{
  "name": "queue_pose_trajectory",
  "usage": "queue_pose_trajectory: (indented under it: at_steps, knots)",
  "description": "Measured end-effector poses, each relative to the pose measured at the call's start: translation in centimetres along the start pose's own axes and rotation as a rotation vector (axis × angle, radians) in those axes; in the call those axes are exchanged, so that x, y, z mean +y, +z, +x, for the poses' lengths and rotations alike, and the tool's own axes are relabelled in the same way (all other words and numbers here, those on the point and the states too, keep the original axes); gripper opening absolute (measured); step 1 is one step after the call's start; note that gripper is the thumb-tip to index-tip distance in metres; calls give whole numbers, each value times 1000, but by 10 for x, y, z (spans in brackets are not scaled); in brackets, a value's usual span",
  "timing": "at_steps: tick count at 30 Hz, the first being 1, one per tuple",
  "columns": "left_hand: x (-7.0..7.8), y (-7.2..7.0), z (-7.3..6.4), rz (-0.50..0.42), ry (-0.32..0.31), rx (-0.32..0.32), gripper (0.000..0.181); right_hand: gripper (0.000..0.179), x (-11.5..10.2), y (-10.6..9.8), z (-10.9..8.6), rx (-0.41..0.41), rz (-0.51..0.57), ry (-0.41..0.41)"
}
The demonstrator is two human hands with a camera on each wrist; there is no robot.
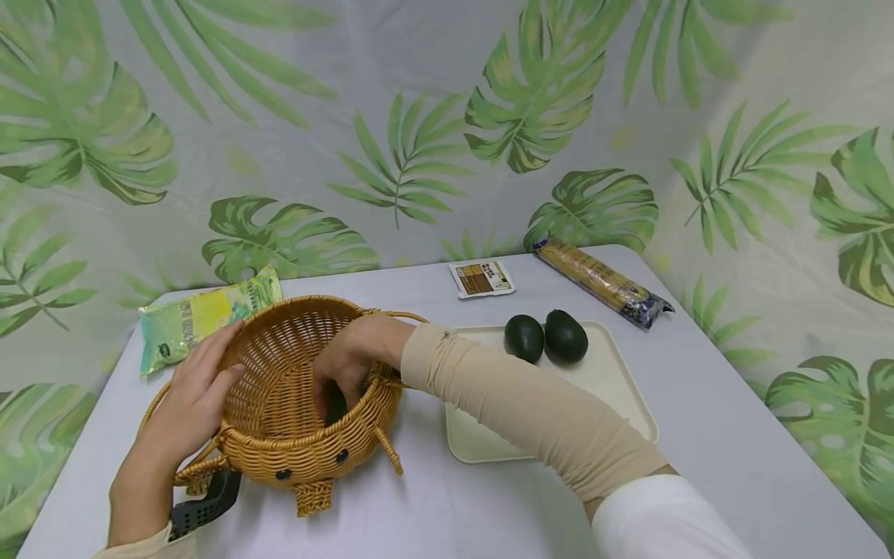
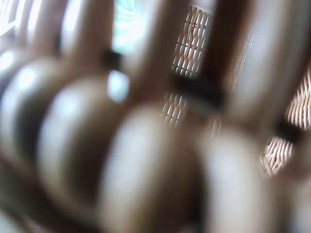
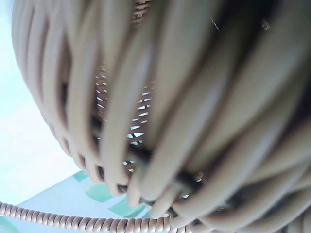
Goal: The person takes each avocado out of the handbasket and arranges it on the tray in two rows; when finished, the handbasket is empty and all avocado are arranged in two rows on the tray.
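A brown wicker basket (image 1: pixel 300 454) with black button eyes and a woven snout stands at the left of the table. My right hand (image 1: pixel 352 357) reaches down inside it, fingers curled round a dark green avocado (image 1: pixel 336 407), mostly hidden by the hand and the rim. On the basket's left rim rests my left hand (image 1: pixel 199 396), its fingers fairly straight and its thumb apart from them. Close, blurred basket weave (image 2: pixel 146 165) fills the left wrist view. The right wrist view likewise shows the basket wall (image 3: pixel 160 107) from very near, with neither hand visible.
Two avocados (image 1: pixel 566 338) lie on a cream tray (image 1: pixel 482 442) right of the basket, partly behind my right sleeve. A green and yellow bag (image 1: pixel 202 314) lies behind the basket. Farther back are a small white and brown packet (image 1: pixel 483 279) and a long noodle pack (image 1: pixel 601 281).
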State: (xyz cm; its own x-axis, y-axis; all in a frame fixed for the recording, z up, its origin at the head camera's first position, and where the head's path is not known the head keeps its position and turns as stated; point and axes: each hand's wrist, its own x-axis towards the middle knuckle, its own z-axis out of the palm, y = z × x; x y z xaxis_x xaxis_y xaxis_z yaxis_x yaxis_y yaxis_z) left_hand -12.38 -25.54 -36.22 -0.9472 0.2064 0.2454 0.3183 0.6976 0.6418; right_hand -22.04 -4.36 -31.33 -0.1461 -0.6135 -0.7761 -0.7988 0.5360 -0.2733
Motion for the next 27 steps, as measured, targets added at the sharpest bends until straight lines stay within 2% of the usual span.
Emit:
queue_pose_trajectory:
  at_steps: [4, 10, 15, 21, 27]
  knots:
    - [1, 0, 1, 3, 4, 1, 58, 48, 2, -1, -2, 16, 5, -27]
    - [1, 0, 2, 1, 4, 1, 58, 45, 5, -1, -2, 28, 94, -106]
    - [1, 0, 1, -4, 5, 2, 58, 40, 6, 1, -1, 46, 146, -142]
    - [0, 0, 1, -4, 3, -1, 58, 43, 7, 1, -1, 23, 194, -206]
    - [0, -1, 1, -3, 1, 1, 58, 30, 6, 1, 0, 22, 291, -168]
